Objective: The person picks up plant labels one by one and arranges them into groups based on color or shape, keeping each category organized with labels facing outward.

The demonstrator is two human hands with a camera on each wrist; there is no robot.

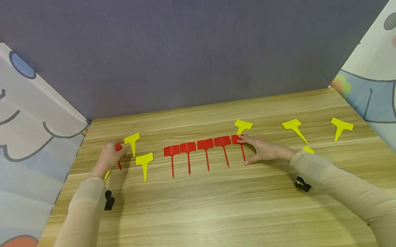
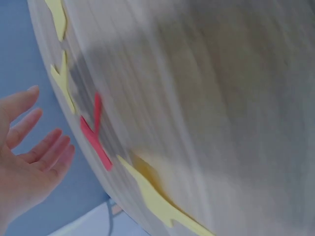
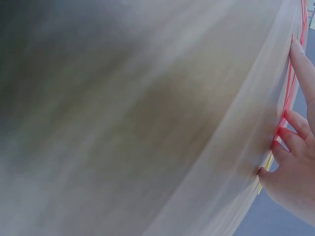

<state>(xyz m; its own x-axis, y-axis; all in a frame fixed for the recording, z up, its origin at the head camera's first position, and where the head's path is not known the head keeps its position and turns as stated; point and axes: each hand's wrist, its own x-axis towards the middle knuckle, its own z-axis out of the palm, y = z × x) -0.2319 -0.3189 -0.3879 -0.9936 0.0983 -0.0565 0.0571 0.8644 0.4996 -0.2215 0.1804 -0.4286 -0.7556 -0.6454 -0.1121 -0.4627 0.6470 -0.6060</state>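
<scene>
Five-odd red T-shaped plant labels aside, several red plant labels (image 1: 205, 144) stand in a row across the middle of the table, stems toward me. At the row's right end, my right hand (image 1: 264, 148) touches the last red label (image 1: 235, 139), fingertips on its head and thumb by its stem tip. The right wrist view shows that hand (image 3: 290, 157) with fingers spread against the tabletop. On the left, my left hand (image 1: 108, 158) is over another red label (image 1: 118, 147). In the left wrist view, its loosely bent fingers are apart from that red label (image 2: 96, 143).
Two yellow labels (image 1: 144, 159) (image 1: 132, 138) lie right of my left hand. More yellow labels (image 1: 294, 124) (image 1: 342, 126) lie at the right, one (image 1: 244, 125) behind the row. A grey panel (image 1: 196, 42) rises at the table's back; patterned curtains (image 1: 13, 140) flank both sides.
</scene>
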